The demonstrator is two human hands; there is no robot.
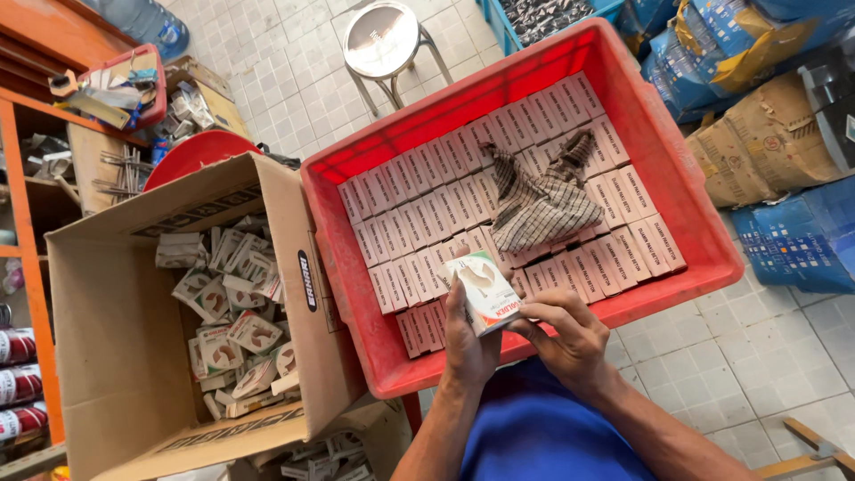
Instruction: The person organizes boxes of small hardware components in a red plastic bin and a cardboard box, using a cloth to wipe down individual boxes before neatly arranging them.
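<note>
A small white carton (485, 289) with a printed picture sits between both my hands, just above the near rim of a red plastic crate (686, 191). My left hand (468, 343) grips its left side from below. My right hand (570, 334) pinches its lower right corner. The crate holds several rows of identical white cartons (419, 223) packed on edge. A checked cloth (539, 200) lies crumpled on top of them.
An open cardboard box (116, 356) at my left holds a loose heap of similar cartons (236, 312). A metal stool (383, 40) stands beyond the crate on the tiled floor. Blue and brown sacks (766, 142) lie at the right, orange shelving (22, 223) at the left.
</note>
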